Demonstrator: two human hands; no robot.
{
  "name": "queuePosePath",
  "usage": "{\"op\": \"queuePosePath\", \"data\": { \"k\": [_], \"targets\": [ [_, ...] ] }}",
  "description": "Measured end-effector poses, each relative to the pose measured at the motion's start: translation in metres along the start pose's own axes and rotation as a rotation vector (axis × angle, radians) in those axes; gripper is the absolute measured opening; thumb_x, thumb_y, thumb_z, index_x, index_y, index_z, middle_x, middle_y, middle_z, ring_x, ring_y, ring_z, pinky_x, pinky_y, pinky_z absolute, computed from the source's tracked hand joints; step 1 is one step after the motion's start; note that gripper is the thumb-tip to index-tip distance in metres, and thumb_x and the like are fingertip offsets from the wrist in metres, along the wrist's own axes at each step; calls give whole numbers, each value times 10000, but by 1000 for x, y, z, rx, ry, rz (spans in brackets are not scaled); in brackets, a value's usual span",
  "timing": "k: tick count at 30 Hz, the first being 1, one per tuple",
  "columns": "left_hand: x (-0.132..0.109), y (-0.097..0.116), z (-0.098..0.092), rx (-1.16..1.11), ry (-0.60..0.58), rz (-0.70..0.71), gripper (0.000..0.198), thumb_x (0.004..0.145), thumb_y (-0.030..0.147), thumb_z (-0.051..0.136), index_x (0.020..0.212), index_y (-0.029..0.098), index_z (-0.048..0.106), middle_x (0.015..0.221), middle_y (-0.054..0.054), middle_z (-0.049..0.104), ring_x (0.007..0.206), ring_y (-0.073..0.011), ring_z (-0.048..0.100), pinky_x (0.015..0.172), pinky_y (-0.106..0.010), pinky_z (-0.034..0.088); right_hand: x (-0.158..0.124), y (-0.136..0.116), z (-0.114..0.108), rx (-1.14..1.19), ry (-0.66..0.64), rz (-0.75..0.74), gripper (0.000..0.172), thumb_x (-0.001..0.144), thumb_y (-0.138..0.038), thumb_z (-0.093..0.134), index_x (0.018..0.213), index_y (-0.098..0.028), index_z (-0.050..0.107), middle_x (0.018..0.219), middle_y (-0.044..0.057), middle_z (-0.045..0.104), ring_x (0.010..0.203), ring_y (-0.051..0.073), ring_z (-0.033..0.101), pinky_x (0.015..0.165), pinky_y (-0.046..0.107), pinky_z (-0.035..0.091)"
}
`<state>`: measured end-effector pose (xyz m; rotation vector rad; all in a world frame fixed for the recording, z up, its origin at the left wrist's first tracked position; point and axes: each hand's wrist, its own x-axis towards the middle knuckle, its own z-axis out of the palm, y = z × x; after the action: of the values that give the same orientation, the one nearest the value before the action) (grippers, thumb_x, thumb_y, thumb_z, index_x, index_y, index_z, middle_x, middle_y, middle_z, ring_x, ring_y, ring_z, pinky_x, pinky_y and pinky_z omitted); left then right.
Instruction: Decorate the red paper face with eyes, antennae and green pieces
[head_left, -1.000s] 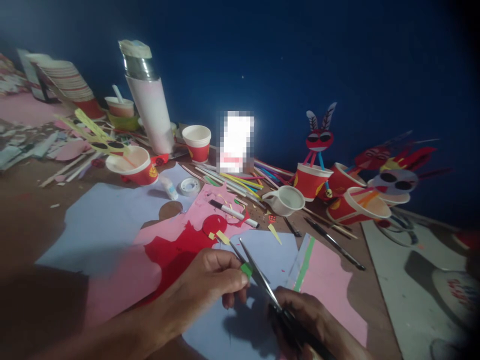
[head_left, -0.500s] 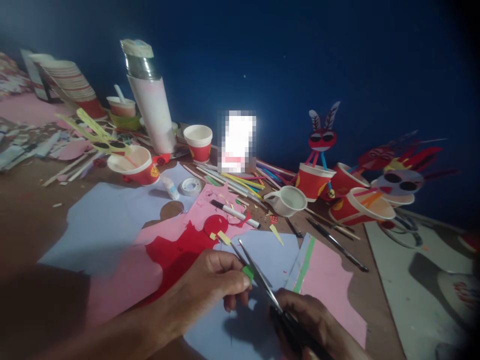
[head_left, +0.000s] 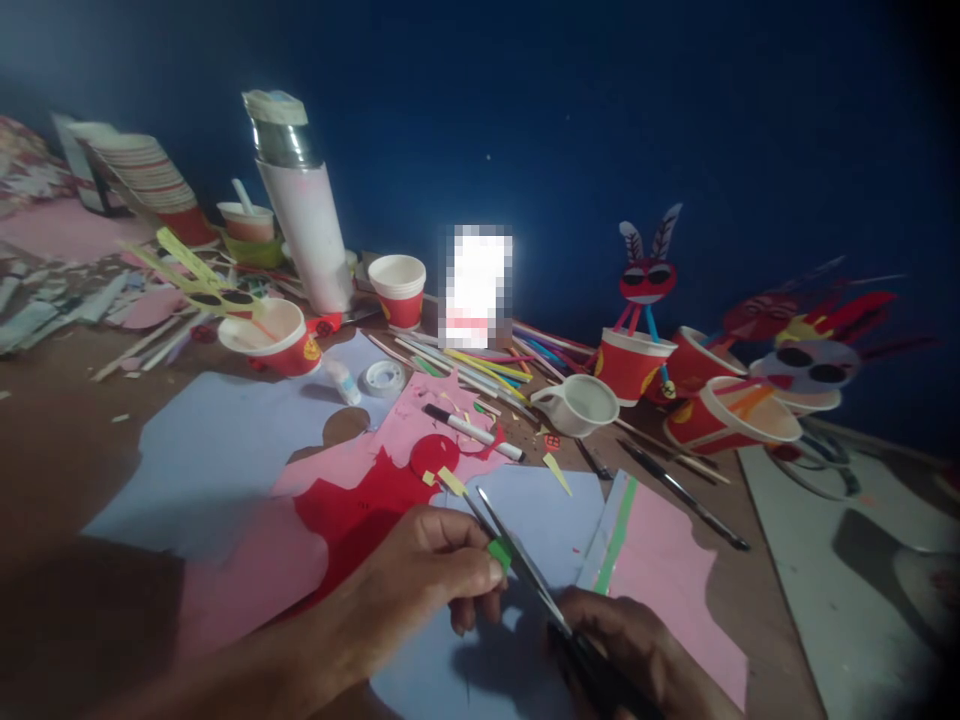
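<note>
My left hand (head_left: 427,575) pinches a small green paper piece (head_left: 499,553) between thumb and fingers, low in the middle of the view. My right hand (head_left: 630,655) grips the dark handles of a pair of scissors (head_left: 517,555). The blades point up and left, slightly apart, with the green piece between them. Both hands hover over a pale lilac sheet (head_left: 525,520). Beside it lie a pink sheet with a green strip (head_left: 660,570) and red paper cut-outs (head_left: 352,505).
A marker (head_left: 472,432), tape roll (head_left: 384,378), glue tube (head_left: 345,381), coloured sticks (head_left: 480,365) and a white cup (head_left: 581,405) lie behind. Red paper cups with paper faces (head_left: 645,330) stand right. A tall white flask (head_left: 304,205) and stacked cups (head_left: 142,175) stand at back left.
The hands and scissors have stayed almost still on the green piece. The view has shifted slightly, so everything sits a little lower and to the right.
</note>
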<state>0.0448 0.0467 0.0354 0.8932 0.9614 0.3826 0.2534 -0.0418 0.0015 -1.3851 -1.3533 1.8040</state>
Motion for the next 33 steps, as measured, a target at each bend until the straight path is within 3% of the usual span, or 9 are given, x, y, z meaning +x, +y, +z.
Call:
{"op": "queuePosePath", "data": {
  "k": [9,18,24,30,33],
  "targets": [
    [0,3,1,-31,-1,-6,115,649,198,589,544,153,573,514,7,647,432,-73,485,443,-198,316,6,-7,2,27,21,-40,296,633,-376,738,824,-174,637,519,-46,455,687,181,546,687,292,458],
    [0,0,-1,-16,-3,-4,122,655,220,590,558,146,583,518,6,635,433,-73,489,448,-204,290,3,0,5,89,55,3,360,582,-449,773,798,-188,652,517,-47,424,623,164,507,588,263,434],
    [0,-1,-1,0,-28,-10,124,667,234,569,587,141,584,538,5,625,450,-75,488,468,-212,278,5,-9,1,80,19,-61,485,565,-572,745,805,-170,620,559,-47,399,586,129,430,532,228,376],
    [0,-6,2,4,-42,6,148,681,271,558,595,157,524,547,2,602,472,-89,470,493,-226,315,2,-24,-8,93,14,-198,566,699,-708,546,906,-181,516,669,-23,450,568,105,375,491,215,334],
    [-2,-9,8,96,-103,-13,138,681,266,545,601,153,539,561,-14,605,494,-104,473,513,-240,345,0,-32,-5,151,0,-216,496,732,-617,601,931,-181,474,716,-23,469,591,95,369,504,205,326]
  ]
}}
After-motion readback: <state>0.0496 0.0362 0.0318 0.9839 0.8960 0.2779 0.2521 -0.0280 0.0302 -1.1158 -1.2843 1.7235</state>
